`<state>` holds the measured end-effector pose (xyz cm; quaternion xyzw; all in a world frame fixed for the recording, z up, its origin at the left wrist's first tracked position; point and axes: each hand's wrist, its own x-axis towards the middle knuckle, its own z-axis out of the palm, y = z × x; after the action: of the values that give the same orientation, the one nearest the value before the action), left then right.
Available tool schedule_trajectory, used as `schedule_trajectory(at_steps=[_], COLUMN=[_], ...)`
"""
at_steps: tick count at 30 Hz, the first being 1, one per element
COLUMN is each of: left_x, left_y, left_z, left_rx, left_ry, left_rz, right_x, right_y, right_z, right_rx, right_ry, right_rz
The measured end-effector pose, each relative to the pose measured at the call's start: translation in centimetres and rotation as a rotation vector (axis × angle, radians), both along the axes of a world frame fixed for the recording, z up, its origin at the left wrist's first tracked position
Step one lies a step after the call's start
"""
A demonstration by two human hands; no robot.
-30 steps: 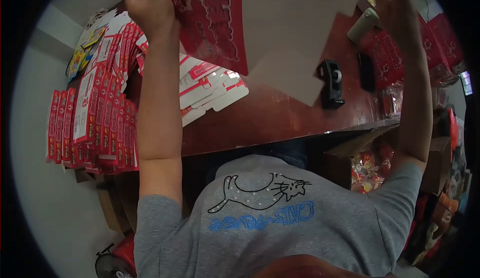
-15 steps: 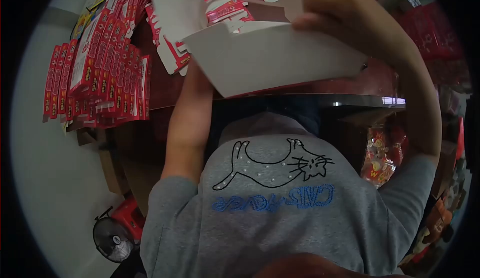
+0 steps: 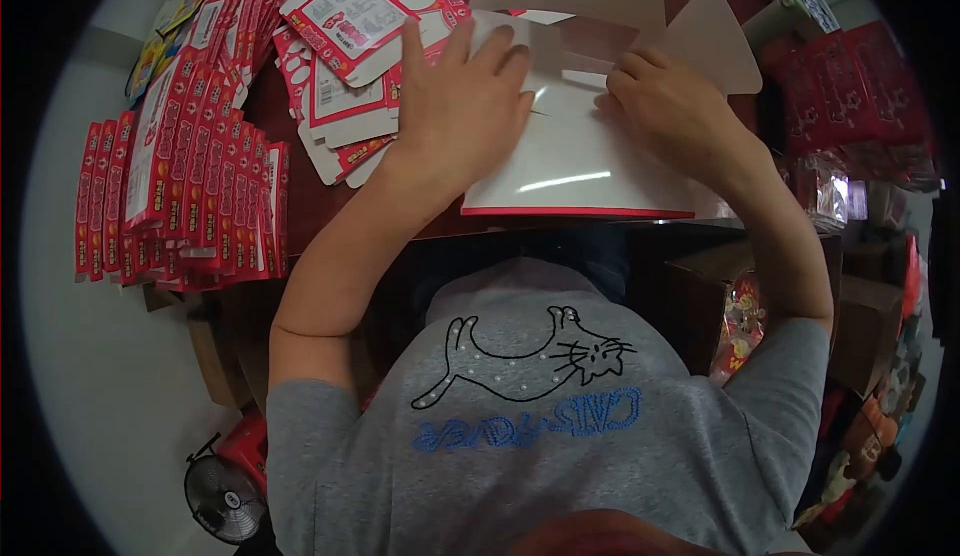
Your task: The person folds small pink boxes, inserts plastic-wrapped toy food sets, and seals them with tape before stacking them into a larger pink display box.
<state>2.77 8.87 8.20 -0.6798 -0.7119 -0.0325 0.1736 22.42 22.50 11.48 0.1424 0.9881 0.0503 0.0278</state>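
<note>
A large white carton sheet (image 3: 580,171) with a red front edge lies on the dark red table in front of me. Its flaps (image 3: 715,41) stand out at the back and right. My left hand (image 3: 465,96) rests on the sheet's left part with its fingers spread. On the right, my right hand (image 3: 665,96) has its fingers curled together at a clear film window (image 3: 595,46) in the sheet; what they pinch is too small to make out. Flat printed red and white cartons (image 3: 350,26) lie to the left of my left hand.
Stacked red boxes (image 3: 180,186) fill the table's left end. Red packets (image 3: 850,86) are at the far right. A brown carton (image 3: 695,276) stands below the table edge at right, and a black fan (image 3: 225,496) is at lower left.
The white sheet has gone from raised and tilted to lying flat on the table. My left hand, hidden behind it before, now lies on top. My right hand has come down and inward.
</note>
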Motion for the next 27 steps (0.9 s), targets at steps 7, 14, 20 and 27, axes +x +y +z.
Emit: schedule_trajectory(at_steps=[7,14,20,27], left_x=[-0.2,-1.6,-4.9,-7.6], left_y=[2.8,4.2,5.2,6.0], left_z=[0.0,-0.1,-3.1,-2.3], left_rx=[-0.080,0.275,0.279,0.173], left_ry=[-0.413,-0.660,-1.116,-0.866], left_rz=[0.029,-0.166,-0.287,-0.506], right_x=[3.7,1.0,1.0,0.2], right_y=[7.2,7.4,7.4,8.2], right_z=[1.1,-3.7,-5.0,-1.2], right_rx=[-0.402,-0.863,-0.421,-0.568], right_ry=[0.910,0.649,0.576,0.558], right_rz=[0.005,-0.362,-0.358,-0.138])
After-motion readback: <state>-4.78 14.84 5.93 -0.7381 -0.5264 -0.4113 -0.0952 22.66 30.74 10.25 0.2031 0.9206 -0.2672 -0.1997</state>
